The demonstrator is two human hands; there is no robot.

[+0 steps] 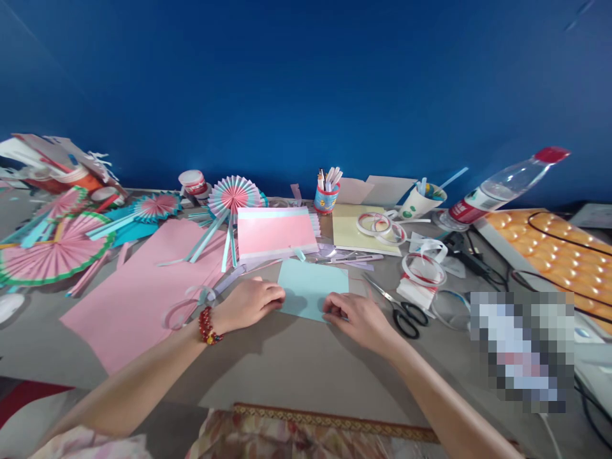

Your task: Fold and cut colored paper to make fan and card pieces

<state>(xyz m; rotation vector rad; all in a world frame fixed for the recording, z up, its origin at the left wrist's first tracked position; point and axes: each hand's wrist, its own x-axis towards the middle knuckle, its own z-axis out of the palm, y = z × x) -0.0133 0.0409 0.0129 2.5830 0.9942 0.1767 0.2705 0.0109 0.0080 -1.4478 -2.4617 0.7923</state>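
Observation:
A rectangular sheet of light blue paper (313, 287) lies on the grey table in front of me. My left hand (251, 303), with a red bead bracelet at the wrist, has its fingers closed at the sheet's left edge. At the lower right corner, my right hand (356, 315) curls its fingers and thumb around the paper's edge. Scissors (399, 307) with black handles lie to the right of my right hand, blades toward the sheet. Behind the blue sheet is a pink paper (277, 233) with pale strips along its edges.
Large pink sheets (138, 287) cover the left of the table, near pleated paper fans (234, 194). Tape rolls (423, 268), a black glue gun (471, 258) and a tilted plastic bottle (497, 194) stand or lie at right. A pen cup (326, 199) stands by the blue wall.

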